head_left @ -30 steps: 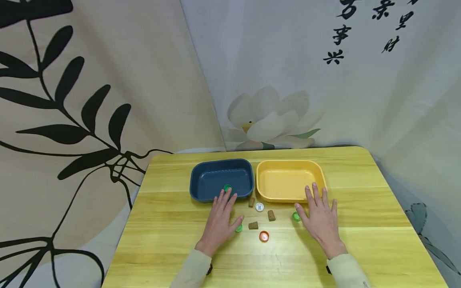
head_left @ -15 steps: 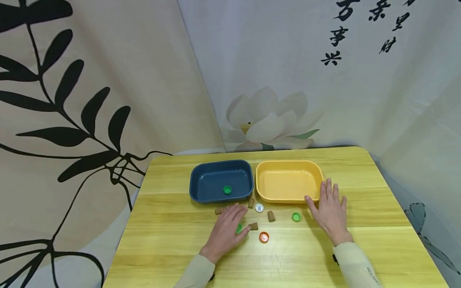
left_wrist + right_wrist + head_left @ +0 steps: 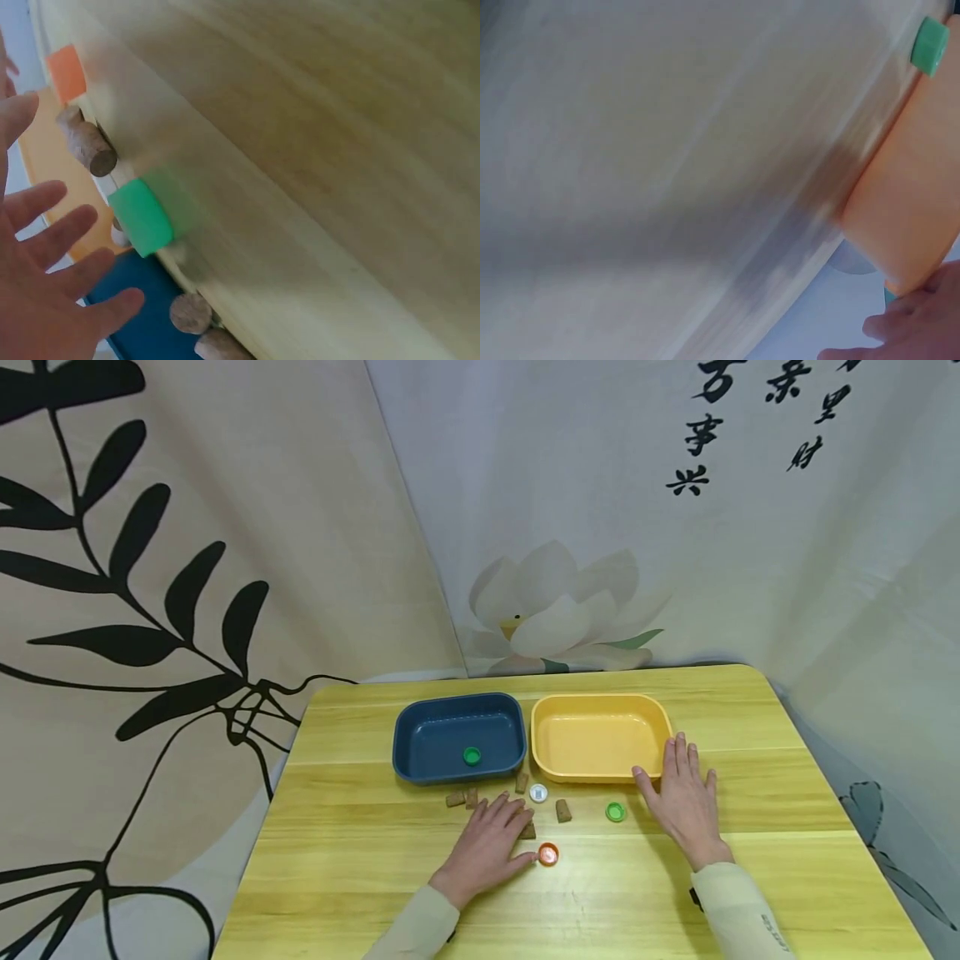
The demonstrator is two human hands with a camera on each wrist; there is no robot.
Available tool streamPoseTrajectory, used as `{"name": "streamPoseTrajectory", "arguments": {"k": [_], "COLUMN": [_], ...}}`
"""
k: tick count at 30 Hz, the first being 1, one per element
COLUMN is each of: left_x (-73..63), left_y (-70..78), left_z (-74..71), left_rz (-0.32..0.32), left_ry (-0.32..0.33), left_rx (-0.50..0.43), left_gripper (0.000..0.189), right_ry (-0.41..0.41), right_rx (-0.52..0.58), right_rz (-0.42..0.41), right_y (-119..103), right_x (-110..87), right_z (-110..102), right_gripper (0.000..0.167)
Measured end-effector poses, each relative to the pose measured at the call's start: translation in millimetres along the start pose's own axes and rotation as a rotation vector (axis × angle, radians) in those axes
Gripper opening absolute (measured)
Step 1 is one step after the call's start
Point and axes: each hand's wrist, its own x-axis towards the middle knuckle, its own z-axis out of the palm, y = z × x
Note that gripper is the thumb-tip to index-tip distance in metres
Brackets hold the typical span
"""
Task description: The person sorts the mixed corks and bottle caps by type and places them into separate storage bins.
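In the head view my left hand (image 3: 487, 847) is over the table's middle, fingers spread and slightly bent, holding nothing. Below it a green bottle cap (image 3: 141, 217) shows in the left wrist view, apart from the fingers; from the head it is hidden. An orange bottle cap (image 3: 548, 854) lies just beyond the thumb tip, and a cork (image 3: 528, 832) is partly covered by the fingers. My right hand (image 3: 684, 806) is at the front right corner of the yellow tray (image 3: 600, 774), fingers extended. Whether it touches the rim I cannot tell. Another green cap (image 3: 616, 812) lies left of it.
The blue tray (image 3: 420, 777) stands left of the yellow one, with a green cap (image 3: 472, 756) inside. In front lie more corks (image 3: 455, 798), one cork (image 3: 563, 811) further right, and a white cap (image 3: 537, 792). A patterned curtain (image 3: 322, 527) hangs behind the wooden table (image 3: 600, 902).
My left hand has drawn back from the blue tray and moved right, uncovering two corks and covering the green cap. My right hand has shifted right, off the nearby green cap, then stayed nearly still.
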Motion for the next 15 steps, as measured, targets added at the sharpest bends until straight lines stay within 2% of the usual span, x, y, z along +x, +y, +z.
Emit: {"name": "streamPoseTrajectory", "arguments": {"k": [8, 11, 15], "left_x": [6.9, 9.1, 10.6], "left_y": [4.1, 4.3, 4.6], "left_z": [6.1, 10.8, 14.9], "left_rz": [-0.023, -0.023, -0.016], "left_ry": [-0.028, -0.011, 0.028], "left_rx": [0.052, 0.079, 0.099], "left_gripper": [0.067, 0.055, 0.029], "right_ry": [-0.016, -0.019, -0.017], "right_rx": [0.005, 0.007, 0.013], "right_rz": [0.011, 0.015, 0.014], "right_y": [0.1, -0.1, -0.3], "right_x": [1.3, 1.3, 1.1], "right_z": [0.9, 1.1, 0.7], "right_gripper": [0.092, 0.092, 0.092]}}
